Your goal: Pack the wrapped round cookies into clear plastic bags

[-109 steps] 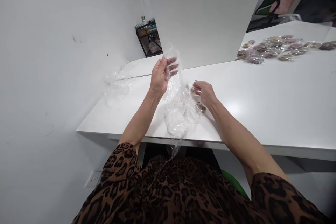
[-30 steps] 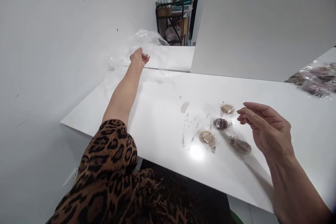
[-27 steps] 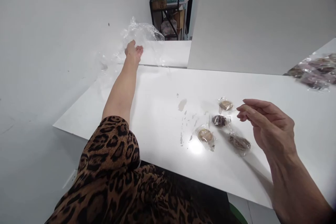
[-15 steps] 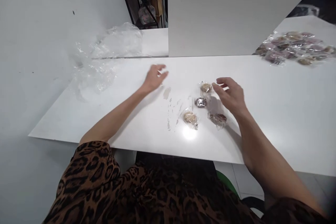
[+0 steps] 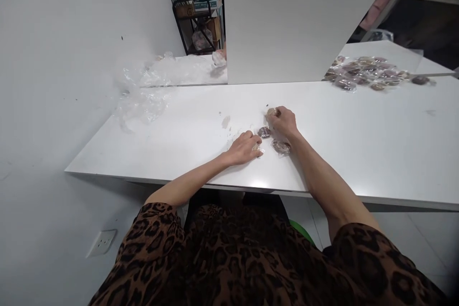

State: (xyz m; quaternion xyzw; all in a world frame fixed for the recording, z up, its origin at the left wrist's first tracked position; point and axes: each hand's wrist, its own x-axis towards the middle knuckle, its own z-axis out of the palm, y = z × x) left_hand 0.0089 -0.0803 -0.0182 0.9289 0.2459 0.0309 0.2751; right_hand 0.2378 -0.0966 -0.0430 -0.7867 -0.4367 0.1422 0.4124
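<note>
My left hand (image 5: 243, 148) curls its fingers over a tan pastry-like piece in clear wrap (image 5: 256, 148), near the front of the white table (image 5: 193, 134). Farther back, my right hand (image 5: 285, 121) closes on another tan wrapped piece (image 5: 271, 112), which its fingers partly cover. Between the hands lies a dark wrapped piece (image 5: 264, 132). A brown wrapped piece (image 5: 281, 147) rests just below my right wrist. Both of these lie flat on the tabletop.
Crumpled clear plastic (image 5: 143, 105) is heaped at the left by the wall. A pile of wrapped pieces (image 5: 369, 74) lies at the back right. An upright white panel (image 5: 279, 24) stands along the back edge, and a black shelf (image 5: 195, 24) is beyond.
My left hand has come down and right onto the near tan piece. My right hand has closed on the far tan piece. The camera view has shifted.
</note>
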